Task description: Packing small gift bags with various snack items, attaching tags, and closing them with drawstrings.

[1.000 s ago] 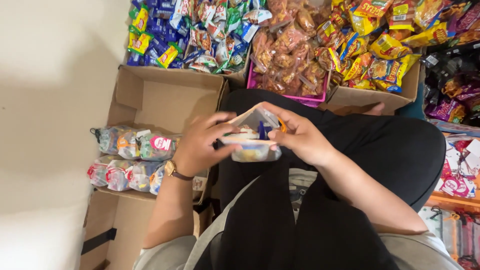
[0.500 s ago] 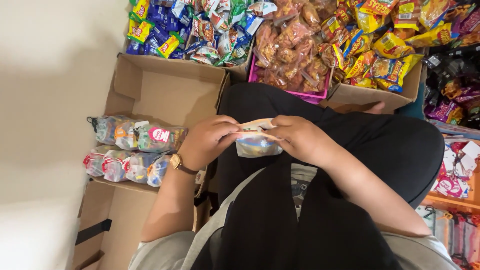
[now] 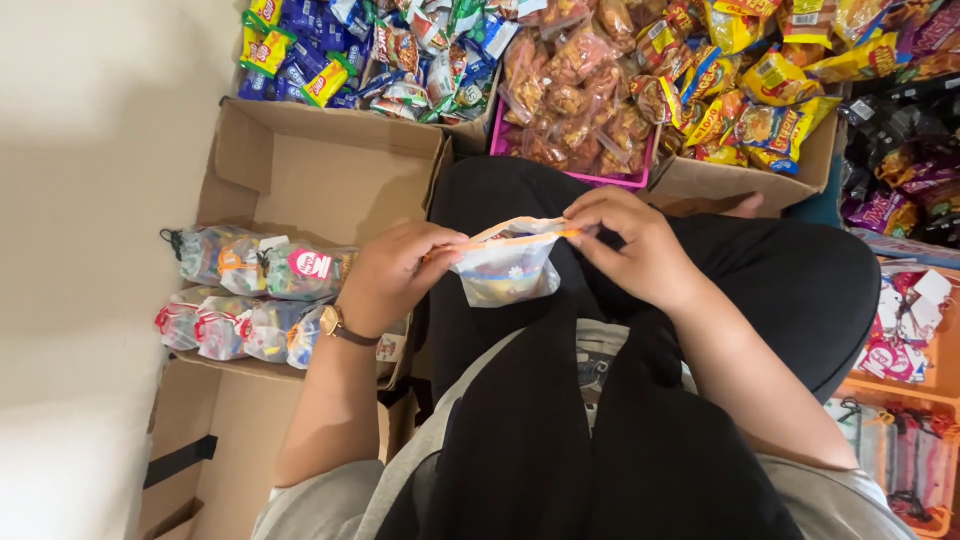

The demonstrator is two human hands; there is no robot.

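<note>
Hands (image 3: 520,265) between snack boxes (image 3: 380,60).

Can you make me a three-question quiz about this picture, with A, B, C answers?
1. Where are the filled clear bags lying?
A. in the cardboard box
B. on the lap
C. in the pink tray

2. What colour is the strip along the top of the small bag?
A. green
B. orange
C. black

3. How is the small bag held?
A. by one hand
B. by nobody
C. by both hands

Answers: 1 A, they lie inside the box. 2 B, its top edge is orange. 3 C, the left hand and right hand pinch its top.
</note>
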